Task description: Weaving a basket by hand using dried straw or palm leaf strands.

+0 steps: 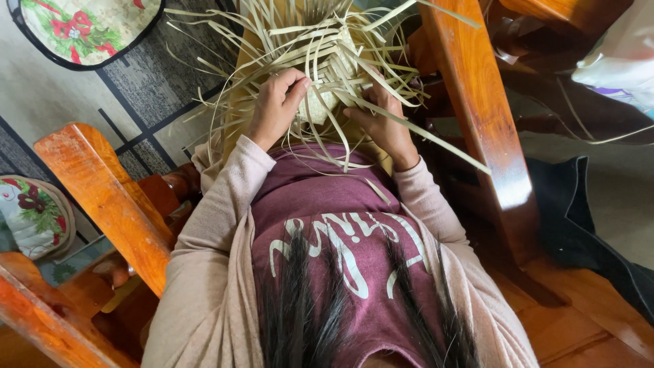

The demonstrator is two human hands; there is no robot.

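Two hands are working at a half-woven mat of pale leaf strips (320, 61), which is resting on the person's lap at the far middle of the scene, between the two wooden armrests. The left hand (276, 105) is lying on the near left part of the woven patch, fingers curled and pressing down on the crossing strips, thumb tucked against them. The right hand (381, 123) is sitting on the near right edge with loose strips passing over its back; its fingers are hidden beneath them, so I cannot tell whether they are pinching a strip or only bracing the patch.

The weave looks very light and thin, stiff enough along each strip to spring outward, since the loose ends are fanning out far, left and right in stiff curves. Such strips are likely dry and smooth, so they would slide out of place if not pinned, and they would probably crease or split if bent sharply. The safest place to take hold seems to be the tight woven centre, held flat under the fingers, with single strips picked up close to where they leave the weave rather than at their tips.

A wooden armrest (109, 197) is standing near left, another wooden armrest (484, 116) right, and a flowered cushion (88, 27) is lying far left on the floor.
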